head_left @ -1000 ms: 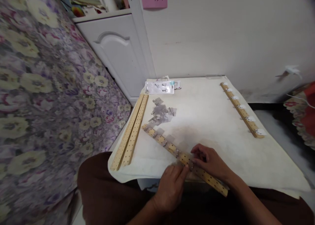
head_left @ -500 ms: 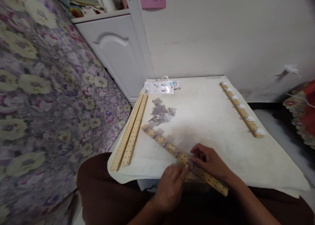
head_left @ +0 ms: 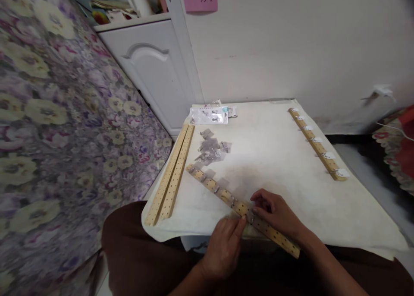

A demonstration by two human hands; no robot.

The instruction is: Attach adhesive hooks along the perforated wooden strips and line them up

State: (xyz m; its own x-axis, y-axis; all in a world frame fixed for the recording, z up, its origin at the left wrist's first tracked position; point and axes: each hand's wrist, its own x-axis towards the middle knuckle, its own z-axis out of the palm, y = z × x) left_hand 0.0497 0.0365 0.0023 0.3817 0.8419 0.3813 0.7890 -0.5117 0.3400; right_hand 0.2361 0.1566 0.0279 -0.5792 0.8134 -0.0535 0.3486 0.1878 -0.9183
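Note:
A perforated wooden strip (head_left: 211,185) lies slanted across the near side of the table, its lower right end reaching past the edge. Several clear-backed metal hooks sit along its upper part. My left hand (head_left: 223,243) is closed at the strip's near edge, a fingertip pressing beside one clear hook (head_left: 251,217). Over that same hook, my right hand (head_left: 274,209) is curled with thumb and fingers pinched at its clear backing; the fingers partly cover it. Bare holes show on the strip below the right hand.
Two more perforated strips (head_left: 171,177) lie along the left side of the table. A pile of loose clear hooks (head_left: 210,149) is beside them, with blister packs (head_left: 209,115) at the back. On the right lies a strip fitted with white-backed hooks (head_left: 318,147).
Almost nothing differs. The fingertip of my left hand has shifted very slightly at the strip's edge; my right hand and the strip stay in place.

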